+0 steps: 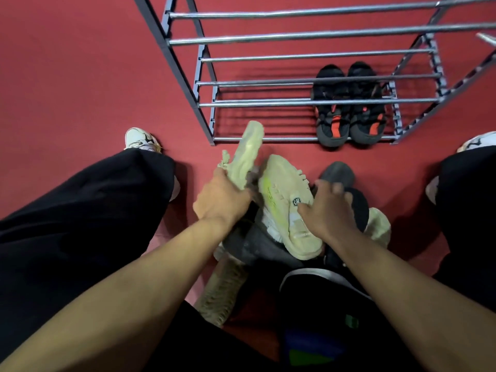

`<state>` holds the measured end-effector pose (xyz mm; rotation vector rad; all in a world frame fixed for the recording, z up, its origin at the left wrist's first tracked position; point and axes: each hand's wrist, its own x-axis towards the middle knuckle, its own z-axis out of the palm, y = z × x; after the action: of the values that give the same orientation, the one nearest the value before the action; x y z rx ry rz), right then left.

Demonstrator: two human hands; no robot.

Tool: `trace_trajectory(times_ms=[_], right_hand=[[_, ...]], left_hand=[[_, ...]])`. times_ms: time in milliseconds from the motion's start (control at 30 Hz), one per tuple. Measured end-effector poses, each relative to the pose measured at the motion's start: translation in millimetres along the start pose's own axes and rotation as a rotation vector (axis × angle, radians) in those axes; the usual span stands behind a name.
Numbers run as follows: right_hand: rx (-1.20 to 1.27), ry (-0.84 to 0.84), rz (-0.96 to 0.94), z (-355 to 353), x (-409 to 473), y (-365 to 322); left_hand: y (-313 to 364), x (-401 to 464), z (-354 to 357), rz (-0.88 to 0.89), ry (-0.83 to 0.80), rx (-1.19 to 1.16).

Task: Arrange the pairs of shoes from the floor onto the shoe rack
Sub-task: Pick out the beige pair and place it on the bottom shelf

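While gripped in left hand (222,197) and right hand (326,210), two pale yellow-green sneakers (287,200), soles showing.

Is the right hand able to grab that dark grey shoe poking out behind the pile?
Probably yes. The right hand rests on the pale green shoe, and the dark grey shoe lies just past its fingertips with nothing covering its toe. The hand would need to let go of the green one first.
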<state>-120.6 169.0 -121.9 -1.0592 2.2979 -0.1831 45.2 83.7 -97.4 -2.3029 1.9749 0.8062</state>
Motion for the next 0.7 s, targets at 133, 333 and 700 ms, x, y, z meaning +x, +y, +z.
trace_trajectory(times_ms=[133,333,700], right_hand=[[0.909,-0.273,0.152,-18,-16,-30],[1.073,-0.215,0.319,-28,-2,7],[0.576,0.083,0.284,-42,23,34]], left_hand=[[30,-44,3,0.291,0.019,0.063],[34,-82,22,0.55,-0.33,-0.416],[3,-39,67,0.05,-0.566,-0.272]])
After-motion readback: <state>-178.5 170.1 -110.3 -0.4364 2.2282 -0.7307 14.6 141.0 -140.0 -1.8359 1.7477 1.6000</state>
